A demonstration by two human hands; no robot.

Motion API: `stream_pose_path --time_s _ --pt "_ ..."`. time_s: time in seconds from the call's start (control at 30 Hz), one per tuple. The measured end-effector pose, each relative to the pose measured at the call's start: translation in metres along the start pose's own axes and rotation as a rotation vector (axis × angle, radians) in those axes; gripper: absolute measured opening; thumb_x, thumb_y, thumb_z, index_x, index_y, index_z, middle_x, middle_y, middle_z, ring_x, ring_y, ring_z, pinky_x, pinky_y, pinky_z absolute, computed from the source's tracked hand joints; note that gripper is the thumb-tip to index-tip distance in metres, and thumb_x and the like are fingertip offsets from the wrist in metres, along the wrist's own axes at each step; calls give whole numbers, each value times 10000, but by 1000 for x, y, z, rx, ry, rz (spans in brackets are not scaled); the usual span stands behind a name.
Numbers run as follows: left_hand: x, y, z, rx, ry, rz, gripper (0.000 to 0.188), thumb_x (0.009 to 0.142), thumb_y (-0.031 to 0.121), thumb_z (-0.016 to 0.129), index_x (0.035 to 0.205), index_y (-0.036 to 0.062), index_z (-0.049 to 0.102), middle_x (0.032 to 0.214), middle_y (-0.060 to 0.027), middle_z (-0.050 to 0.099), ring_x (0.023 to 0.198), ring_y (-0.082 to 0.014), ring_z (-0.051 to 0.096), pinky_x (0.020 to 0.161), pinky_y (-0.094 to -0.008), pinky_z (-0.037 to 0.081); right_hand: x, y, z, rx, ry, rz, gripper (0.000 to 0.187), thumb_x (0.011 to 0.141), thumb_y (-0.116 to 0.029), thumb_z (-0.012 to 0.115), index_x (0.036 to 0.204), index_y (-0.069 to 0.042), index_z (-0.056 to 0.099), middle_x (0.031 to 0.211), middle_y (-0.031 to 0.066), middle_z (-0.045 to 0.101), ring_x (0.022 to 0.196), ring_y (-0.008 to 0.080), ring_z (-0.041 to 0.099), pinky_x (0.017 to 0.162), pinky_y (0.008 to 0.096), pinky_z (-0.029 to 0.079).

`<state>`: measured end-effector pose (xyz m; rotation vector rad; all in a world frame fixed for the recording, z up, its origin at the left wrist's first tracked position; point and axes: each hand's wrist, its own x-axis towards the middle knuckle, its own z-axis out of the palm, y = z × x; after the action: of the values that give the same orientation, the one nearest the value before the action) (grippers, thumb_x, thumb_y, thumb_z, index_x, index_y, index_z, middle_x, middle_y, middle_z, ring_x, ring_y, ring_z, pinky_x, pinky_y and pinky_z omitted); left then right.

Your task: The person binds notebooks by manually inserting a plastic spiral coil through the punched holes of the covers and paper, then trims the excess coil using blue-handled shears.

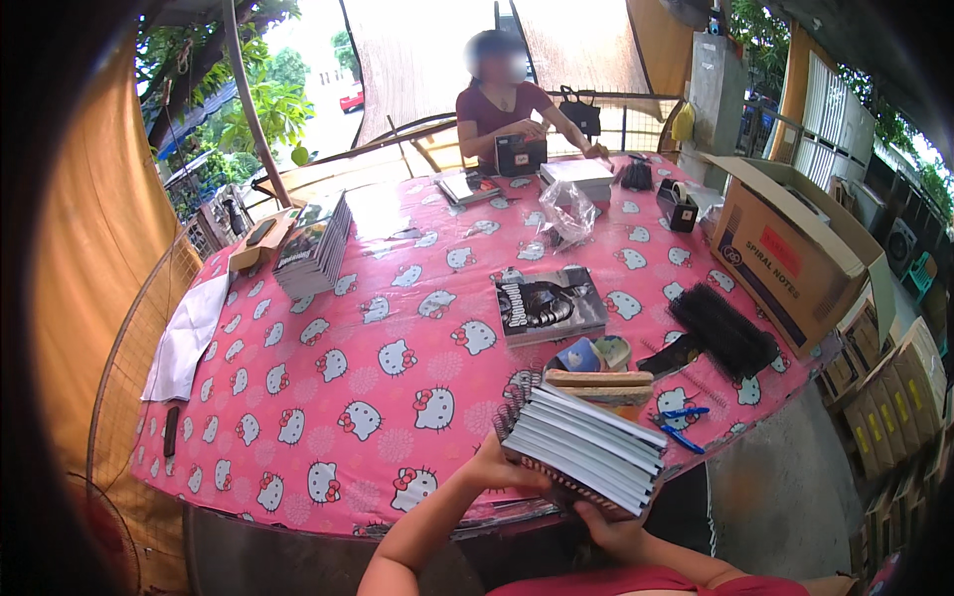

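Note:
A thick stack of spiral notebooks (586, 447) is gripped between my two hands at the table's near edge, page edges facing up and dark coil bindings at its left end. My left hand (509, 467) wraps round the left end of the stack. Below and to the right, my right hand (614, 531) holds its underside, with some fingers hidden by the notebooks. Just beyond the stack are a wooden block (599, 379) and small patterned rolls (591, 353). Blue-handled pliers (684, 427) lie to the right of it. A dark-covered notebook pile (552, 306) lies farther back.
Black spiral coils (723, 333) lie at right, before a large open cardboard box (795, 248). A notebook stack (316, 248) stands at far left. Across the pink table (378, 397), a person (502, 109) handles a black box (521, 155) near white stacked paper (576, 179) and a tape dispenser (678, 209).

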<state>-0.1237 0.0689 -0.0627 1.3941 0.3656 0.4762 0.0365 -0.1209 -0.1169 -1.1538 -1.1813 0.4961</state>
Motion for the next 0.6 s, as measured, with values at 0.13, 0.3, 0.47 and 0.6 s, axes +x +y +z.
stream_pose_path --time_s 0.13,0.3,0.47,0.6 --pt "-5 -23 -7 -38 -49 276 730 578 158 910 1202 -23 576 1137 -117 644 1081 -207 588 913 -375 478 12 -52 13 92 148 -50 1068 736 -163 825 1411 71 31 1359 209 415 1238 292 461 1077 439 299" --pt "14 -53 -39 156 -92 383 1088 567 180 927 1439 11 297 1357 -112 479 1246 -204 442 1036 -366 371 26 -43 -14 -468 -229 -259 767 774 -275 778 1364 0 372 1276 139 553 1201 308 501 1092 464 256" --pt "19 -37 -23 -26 -184 240 808 530 190 934 1221 0 561 1147 -84 621 1106 -191 548 965 -374 429 -13 -12 -14 -463 -191 57 462 807 -286 730 1207 -87 615 1249 76 589 1203 306 485 1049 490 257" --pt "19 -14 -26 233 -158 428 997 506 310 937 1337 19 470 1355 -165 495 1276 -274 450 1059 -428 363 -1 -23 -14 -609 -257 -217 788 762 -399 766 1358 -21 417 1347 127 495 1278 313 408 1090 492 209"
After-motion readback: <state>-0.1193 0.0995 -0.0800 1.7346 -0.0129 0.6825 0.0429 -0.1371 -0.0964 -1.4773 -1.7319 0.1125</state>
